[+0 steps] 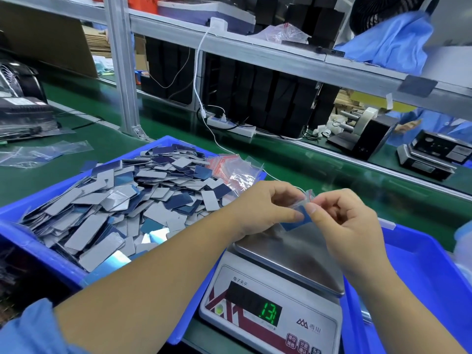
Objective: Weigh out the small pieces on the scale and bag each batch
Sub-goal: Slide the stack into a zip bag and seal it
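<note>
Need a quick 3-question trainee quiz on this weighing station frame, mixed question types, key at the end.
1. True or false: the scale pan has a batch of pieces lying on it.
2. Which holds the loose pieces? A) left blue bin B) right blue bin C) the shelf
3. Fill in: the left hand and right hand together pinch a small ____ above the scale.

Key:
1. False; the pan is bare, though the display shows green digits.
2. A
3. Bag, clear, with blue pieces inside.
</note>
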`<state>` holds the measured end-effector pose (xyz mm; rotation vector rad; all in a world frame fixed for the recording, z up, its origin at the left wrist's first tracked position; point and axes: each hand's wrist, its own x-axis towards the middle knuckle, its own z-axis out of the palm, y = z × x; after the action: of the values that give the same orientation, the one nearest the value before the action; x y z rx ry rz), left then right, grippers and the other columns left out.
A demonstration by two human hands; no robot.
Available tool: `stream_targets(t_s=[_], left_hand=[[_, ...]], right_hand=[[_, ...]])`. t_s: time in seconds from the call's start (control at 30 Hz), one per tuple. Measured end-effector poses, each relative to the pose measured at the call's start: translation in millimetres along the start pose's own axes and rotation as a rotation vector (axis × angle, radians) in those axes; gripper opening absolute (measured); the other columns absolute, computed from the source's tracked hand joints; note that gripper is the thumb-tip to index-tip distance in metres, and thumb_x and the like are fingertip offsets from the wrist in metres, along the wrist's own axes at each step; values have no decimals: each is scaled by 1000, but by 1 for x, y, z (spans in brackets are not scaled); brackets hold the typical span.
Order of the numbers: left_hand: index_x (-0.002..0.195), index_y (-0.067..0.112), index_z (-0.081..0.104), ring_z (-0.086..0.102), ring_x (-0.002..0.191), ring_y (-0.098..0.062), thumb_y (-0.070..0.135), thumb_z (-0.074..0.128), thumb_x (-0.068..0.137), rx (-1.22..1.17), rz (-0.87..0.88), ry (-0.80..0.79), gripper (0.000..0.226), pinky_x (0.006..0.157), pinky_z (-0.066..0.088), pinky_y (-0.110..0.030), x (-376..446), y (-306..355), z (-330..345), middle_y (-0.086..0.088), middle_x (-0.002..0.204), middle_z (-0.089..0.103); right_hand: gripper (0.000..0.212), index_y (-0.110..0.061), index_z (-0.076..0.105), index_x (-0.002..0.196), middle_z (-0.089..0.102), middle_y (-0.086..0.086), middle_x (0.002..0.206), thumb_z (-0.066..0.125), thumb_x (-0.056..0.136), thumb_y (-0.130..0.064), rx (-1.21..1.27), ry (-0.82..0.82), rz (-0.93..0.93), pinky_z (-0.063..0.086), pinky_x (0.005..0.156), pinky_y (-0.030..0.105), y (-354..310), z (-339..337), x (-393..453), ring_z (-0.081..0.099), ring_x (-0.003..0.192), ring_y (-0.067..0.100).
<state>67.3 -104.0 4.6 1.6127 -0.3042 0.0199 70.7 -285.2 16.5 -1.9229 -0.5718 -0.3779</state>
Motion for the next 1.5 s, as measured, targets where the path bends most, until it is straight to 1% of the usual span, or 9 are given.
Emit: stream_targets(t_s=[0.07, 0.2, 0.37, 0.63, 0.87, 1.1, 1.23, 1.37, 1.5], left_hand=[[104, 16, 68, 64, 87, 0, -3, 73, 86, -20, -4, 56, 27, 84, 51, -20, 2, 0, -2, 16, 85, 70], [98, 21, 67, 61, 80, -1, -3, 72, 87, 8, -22, 20, 27, 80, 51, -19, 0, 1, -6, 20, 76, 66], [102, 17, 73, 67, 94, -11, 4, 71, 90, 65, -53, 13, 18, 93, 54, -32, -1, 4, -8, -11, 105, 74], [88, 26, 77, 67, 89, -11, 13, 76, 87, 46, -82, 68, 14, 96, 52, -34, 1, 3, -10, 0, 91, 75], [88, 27, 78, 66, 85, -6, 14, 77, 87, 57, -92, 56, 13, 82, 50, -17, 0, 4, -11, 6, 85, 74], [86, 20, 79, 67, 86, -11, 18, 80, 84, 38, -126, 115, 3, 97, 51, -35, 0, 5, -11, -5, 92, 76], [78, 23, 77, 64, 79, -9, 21, 82, 82, 55, -132, 136, 7, 84, 49, -27, 0, 6, -11, 1, 81, 73], [77, 22, 75, 59, 76, -12, 18, 79, 85, 54, -132, 96, 10, 81, 45, -31, -1, 7, -11, 2, 76, 68], [79, 18, 73, 57, 77, -15, 14, 78, 86, 35, -125, 67, 9, 82, 44, -33, -2, 8, -11, -1, 77, 66]], right_hand=[[10, -39, 68, 84, 51, 3, 78, 75, 82, -32, -4, -15, 15, 40, 61, 28, 1, -4, 2, 45, 62, 17], [23, -38, 68, 81, 61, 1, 77, 75, 88, -17, -45, -40, 6, 43, 61, 21, 3, -8, 3, 53, 67, 19], [26, -37, 65, 80, 63, -10, 78, 70, 89, -14, -125, -55, -17, 42, 60, 13, 4, -7, 2, 55, 69, 13], [29, -35, 62, 93, 66, -16, 81, 70, 89, -7, -41, -38, 8, 44, 61, 12, 6, -10, 4, 55, 66, 2], [27, -33, 64, 90, 68, -16, 80, 72, 88, -7, 2, -12, 25, 46, 62, 11, 7, -11, 6, 57, 66, 0], [31, -34, 64, 85, 67, -10, 79, 73, 86, -5, 49, -11, 5, 48, 63, 14, 9, -10, 6, 60, 68, 5], [31, -31, 62, 81, 65, -8, 74, 70, 86, -2, 108, -36, 24, 47, 60, 19, 11, -9, 6, 56, 66, 6], [26, -32, 63, 86, 65, -6, 79, 69, 87, -7, 162, -86, 59, 49, 67, 32, 12, -6, 5, 58, 70, 11], [32, -33, 63, 85, 66, -9, 79, 70, 88, -2, 163, -87, 48, 49, 64, 22, 11, -4, 3, 59, 70, 7]])
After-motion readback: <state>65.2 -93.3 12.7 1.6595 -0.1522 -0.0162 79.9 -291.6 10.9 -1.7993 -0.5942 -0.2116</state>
